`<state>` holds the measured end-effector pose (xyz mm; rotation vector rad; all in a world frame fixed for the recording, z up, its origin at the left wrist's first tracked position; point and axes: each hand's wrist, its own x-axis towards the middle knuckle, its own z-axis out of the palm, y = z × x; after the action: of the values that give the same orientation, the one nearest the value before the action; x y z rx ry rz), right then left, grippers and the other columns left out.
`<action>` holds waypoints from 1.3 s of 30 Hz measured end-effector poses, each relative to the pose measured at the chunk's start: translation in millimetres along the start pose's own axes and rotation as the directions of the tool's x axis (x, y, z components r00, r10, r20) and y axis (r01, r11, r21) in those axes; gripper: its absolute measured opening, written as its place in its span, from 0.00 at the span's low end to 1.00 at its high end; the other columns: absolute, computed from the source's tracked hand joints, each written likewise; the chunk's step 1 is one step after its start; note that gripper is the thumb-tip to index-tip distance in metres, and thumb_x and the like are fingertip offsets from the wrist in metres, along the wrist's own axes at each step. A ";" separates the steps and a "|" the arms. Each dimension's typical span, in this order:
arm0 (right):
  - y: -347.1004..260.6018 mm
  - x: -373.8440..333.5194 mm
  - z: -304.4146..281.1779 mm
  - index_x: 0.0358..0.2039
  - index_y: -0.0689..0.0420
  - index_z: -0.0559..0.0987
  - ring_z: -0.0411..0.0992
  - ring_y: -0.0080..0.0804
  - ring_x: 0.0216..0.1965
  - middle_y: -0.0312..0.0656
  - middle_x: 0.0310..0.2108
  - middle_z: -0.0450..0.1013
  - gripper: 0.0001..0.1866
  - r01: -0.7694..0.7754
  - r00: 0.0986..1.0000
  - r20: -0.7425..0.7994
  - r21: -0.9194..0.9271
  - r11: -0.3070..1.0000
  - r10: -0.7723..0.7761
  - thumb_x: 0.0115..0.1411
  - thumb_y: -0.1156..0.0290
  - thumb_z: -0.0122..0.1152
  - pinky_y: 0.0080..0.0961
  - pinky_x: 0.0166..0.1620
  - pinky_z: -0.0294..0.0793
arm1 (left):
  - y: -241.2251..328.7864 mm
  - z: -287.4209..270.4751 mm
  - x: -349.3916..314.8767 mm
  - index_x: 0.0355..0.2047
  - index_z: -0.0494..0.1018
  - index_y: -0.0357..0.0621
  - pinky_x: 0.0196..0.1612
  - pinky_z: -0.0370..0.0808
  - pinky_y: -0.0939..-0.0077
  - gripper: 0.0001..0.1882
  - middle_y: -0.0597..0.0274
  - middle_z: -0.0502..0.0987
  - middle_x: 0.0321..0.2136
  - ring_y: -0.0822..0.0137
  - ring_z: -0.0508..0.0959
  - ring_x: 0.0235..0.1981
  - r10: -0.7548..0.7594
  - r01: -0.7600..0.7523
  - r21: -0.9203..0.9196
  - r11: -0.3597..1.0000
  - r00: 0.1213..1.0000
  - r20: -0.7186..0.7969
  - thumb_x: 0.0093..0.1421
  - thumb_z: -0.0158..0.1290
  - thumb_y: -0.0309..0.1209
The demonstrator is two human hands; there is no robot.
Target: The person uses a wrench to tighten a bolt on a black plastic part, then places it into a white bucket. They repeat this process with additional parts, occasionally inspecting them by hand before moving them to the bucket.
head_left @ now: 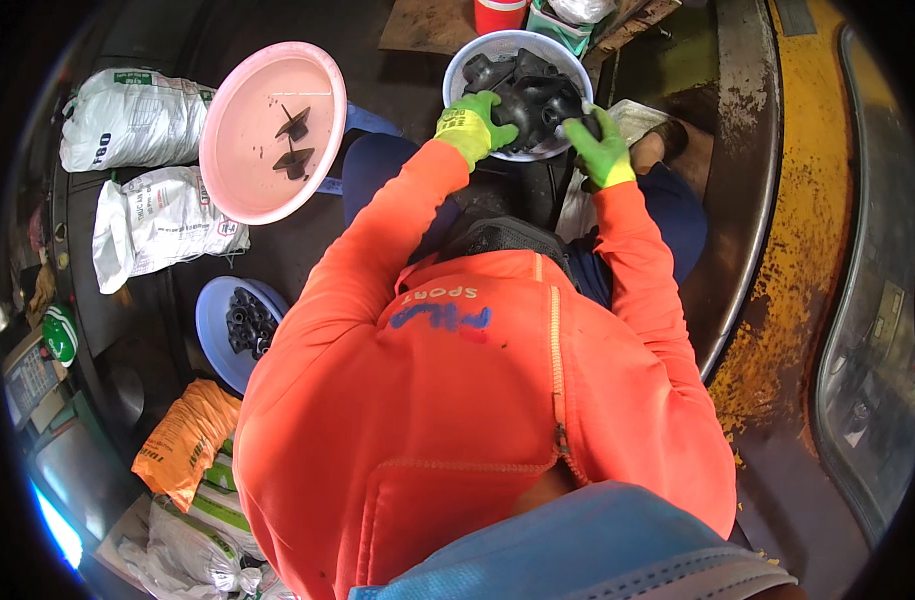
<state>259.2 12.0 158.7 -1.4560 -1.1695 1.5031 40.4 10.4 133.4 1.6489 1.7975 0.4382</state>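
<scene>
In front of me a pale blue basin [454, 75] holds a heap of glossy black moulded parts [528, 95], rounded and hollow in places. My left hand [468, 128], in a yellow-green glove, reaches over the near left rim. Its thumb and fingers curl against a large black part at the edge of the heap; the grip is partly hidden. At the right rim my right hand [605, 155], gloved in green, is closed around a small black piece [592, 122]. The exact shape of that piece cannot be made out.
Left of the basin stands a pink basin [218, 130] with two black cone-like parts [294, 160]. Farther left lie white sacks [138, 115]. A blue basin [213, 330] of small black parts sits near an orange bag [183, 440]. A rusty yellow machine frame [778, 270] borders my right.
</scene>
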 end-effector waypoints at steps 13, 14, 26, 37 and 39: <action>-65.8 -70.1 37.6 0.45 0.56 0.72 0.63 0.19 0.17 0.35 0.24 0.70 0.13 -0.248 0.953 0.295 0.617 0.747 0.073 0.66 0.63 0.46 0.17 0.18 0.58 | 71.1 -94.2 -65.5 0.40 0.75 0.43 0.46 0.74 0.67 0.25 0.55 0.76 0.45 0.58 0.76 0.45 0.601 -0.722 -0.189 0.665 0.668 -0.438 0.40 0.68 0.31; -65.6 -72.8 38.8 0.46 0.56 0.72 0.63 0.19 0.17 0.35 0.24 0.69 0.14 -0.216 0.959 0.278 0.609 0.763 0.050 0.66 0.63 0.45 0.18 0.19 0.59 | 71.7 -94.6 -67.2 0.40 0.75 0.43 0.47 0.73 0.65 0.26 0.55 0.77 0.43 0.57 0.76 0.45 0.567 -0.710 -0.246 0.660 0.685 -0.458 0.39 0.69 0.34; -38.7 -72.6 68.4 0.55 0.59 0.68 0.70 0.31 0.49 0.42 0.50 0.70 0.21 0.462 0.844 0.001 0.509 0.727 -0.537 0.62 0.68 0.53 0.27 0.51 0.69 | 104.9 -69.3 -98.4 0.39 0.73 0.41 0.44 0.73 0.68 0.27 0.57 0.76 0.37 0.60 0.76 0.39 0.391 -0.689 -0.507 0.518 0.718 -0.575 0.38 0.69 0.33; -71.3 -92.5 54.5 0.57 0.57 0.64 0.66 0.29 0.54 0.39 0.53 0.66 0.22 0.249 0.815 0.375 0.462 0.851 -0.442 0.62 0.70 0.50 0.25 0.55 0.67 | 99.9 -86.4 -99.1 0.39 0.75 0.42 0.45 0.74 0.69 0.25 0.59 0.77 0.37 0.63 0.77 0.39 0.564 -0.669 -0.606 0.430 0.724 -0.398 0.39 0.68 0.33; -75.9 -94.2 50.8 0.56 0.57 0.66 0.67 0.29 0.53 0.39 0.52 0.67 0.22 0.344 0.785 0.413 0.329 0.879 -0.462 0.60 0.71 0.53 0.25 0.53 0.69 | 98.0 -93.1 -97.1 0.39 0.75 0.42 0.45 0.74 0.69 0.24 0.59 0.77 0.37 0.65 0.77 0.39 0.636 -0.652 -0.641 0.404 0.704 -0.315 0.40 0.68 0.33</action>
<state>211.0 -58.0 258.6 -0.6126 -1.4237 1.6620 52.8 -52.3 287.1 1.6422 0.6722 1.3321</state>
